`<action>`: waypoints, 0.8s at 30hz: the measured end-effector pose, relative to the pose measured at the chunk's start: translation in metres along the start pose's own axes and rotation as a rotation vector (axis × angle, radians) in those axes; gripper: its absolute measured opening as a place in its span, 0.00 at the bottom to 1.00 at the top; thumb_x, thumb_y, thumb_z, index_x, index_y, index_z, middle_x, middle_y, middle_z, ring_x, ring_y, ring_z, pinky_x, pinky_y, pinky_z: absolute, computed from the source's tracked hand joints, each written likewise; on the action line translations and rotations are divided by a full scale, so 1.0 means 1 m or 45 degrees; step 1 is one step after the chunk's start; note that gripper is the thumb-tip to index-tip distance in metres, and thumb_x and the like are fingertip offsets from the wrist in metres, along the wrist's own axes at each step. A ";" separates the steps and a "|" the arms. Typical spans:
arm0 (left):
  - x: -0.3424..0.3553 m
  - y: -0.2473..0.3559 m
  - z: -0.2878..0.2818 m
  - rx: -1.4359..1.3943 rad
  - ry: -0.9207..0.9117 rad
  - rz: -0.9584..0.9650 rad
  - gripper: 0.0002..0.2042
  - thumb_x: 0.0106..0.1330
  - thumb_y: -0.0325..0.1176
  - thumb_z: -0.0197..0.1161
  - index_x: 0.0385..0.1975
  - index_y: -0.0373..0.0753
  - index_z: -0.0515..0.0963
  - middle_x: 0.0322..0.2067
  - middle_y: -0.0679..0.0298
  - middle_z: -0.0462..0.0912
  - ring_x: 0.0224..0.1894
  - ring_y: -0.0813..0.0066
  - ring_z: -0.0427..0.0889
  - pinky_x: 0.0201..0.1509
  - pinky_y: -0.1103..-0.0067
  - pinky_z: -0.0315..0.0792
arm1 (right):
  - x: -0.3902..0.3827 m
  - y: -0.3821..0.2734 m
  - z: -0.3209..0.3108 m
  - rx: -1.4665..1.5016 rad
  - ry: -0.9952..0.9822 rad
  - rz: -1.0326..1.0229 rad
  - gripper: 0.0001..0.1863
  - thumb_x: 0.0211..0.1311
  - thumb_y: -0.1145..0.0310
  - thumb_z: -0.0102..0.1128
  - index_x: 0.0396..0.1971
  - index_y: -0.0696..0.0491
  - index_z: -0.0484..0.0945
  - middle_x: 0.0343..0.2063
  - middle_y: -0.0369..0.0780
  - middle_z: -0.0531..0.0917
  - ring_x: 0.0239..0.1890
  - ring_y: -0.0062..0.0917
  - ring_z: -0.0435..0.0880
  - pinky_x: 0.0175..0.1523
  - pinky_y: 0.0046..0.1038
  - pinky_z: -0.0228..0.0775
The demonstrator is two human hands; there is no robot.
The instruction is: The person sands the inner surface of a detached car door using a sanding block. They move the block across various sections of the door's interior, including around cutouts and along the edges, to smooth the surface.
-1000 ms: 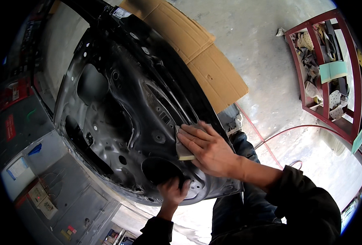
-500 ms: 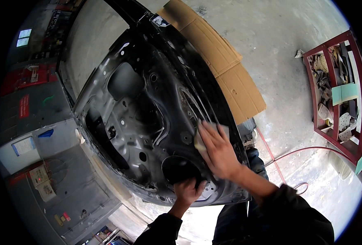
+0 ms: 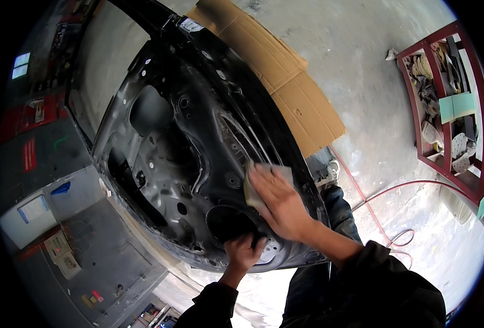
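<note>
A black car door shell lies with its pressed inner side up, full of holes and cut-outs. My right hand presses flat on a pale sanding pad against the door, beside the narrow slot at its right part, fingers extended over the pad. My left hand grips the rim of the large round opening at the door's near end; some of its fingertips are hidden inside the hole.
Brown cardboard lies beyond the door's right edge. A dark red rack with sanding discs stands at right. A red hose crosses the concrete floor. A grey cabinet is at lower left, and my legs show below the door.
My right hand and pad shifted up and right along the door a second ago, and are slightly lower now. My left hand stays at the opening. The view shifted as the head moved.
</note>
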State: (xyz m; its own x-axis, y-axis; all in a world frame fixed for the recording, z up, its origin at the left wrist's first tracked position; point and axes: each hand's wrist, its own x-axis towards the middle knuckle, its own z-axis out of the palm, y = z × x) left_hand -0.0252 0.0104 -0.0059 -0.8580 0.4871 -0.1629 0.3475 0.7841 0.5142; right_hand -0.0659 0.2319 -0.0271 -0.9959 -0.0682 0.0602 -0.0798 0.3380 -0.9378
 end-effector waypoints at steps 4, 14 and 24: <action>0.001 -0.002 -0.002 -0.014 0.054 0.025 0.22 0.69 0.47 0.63 0.17 0.39 0.71 0.15 0.54 0.72 0.18 0.46 0.74 0.21 0.61 0.66 | -0.018 -0.012 0.001 -0.070 -0.059 -0.024 0.37 0.61 0.67 0.62 0.69 0.64 0.65 0.69 0.54 0.70 0.75 0.44 0.64 0.78 0.46 0.53; -0.001 -0.006 0.000 -0.027 0.077 0.063 0.21 0.69 0.47 0.62 0.18 0.39 0.74 0.16 0.55 0.73 0.18 0.48 0.75 0.21 0.62 0.67 | 0.007 -0.013 0.015 -0.161 0.017 -0.154 0.39 0.55 0.68 0.63 0.68 0.65 0.66 0.71 0.54 0.67 0.75 0.45 0.65 0.77 0.44 0.57; -0.002 -0.005 -0.005 0.018 -0.004 0.025 0.20 0.64 0.46 0.68 0.17 0.42 0.72 0.16 0.58 0.74 0.18 0.51 0.76 0.21 0.64 0.68 | 0.064 -0.009 0.019 -0.028 0.100 -0.063 0.41 0.61 0.66 0.65 0.72 0.65 0.60 0.72 0.56 0.63 0.72 0.49 0.66 0.74 0.43 0.59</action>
State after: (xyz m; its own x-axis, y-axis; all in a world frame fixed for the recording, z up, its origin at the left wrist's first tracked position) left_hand -0.0275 0.0035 -0.0037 -0.8499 0.5034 -0.1555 0.3695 0.7800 0.5051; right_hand -0.1277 0.2065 -0.0215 -0.9909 -0.0118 0.1337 -0.1291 0.3563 -0.9254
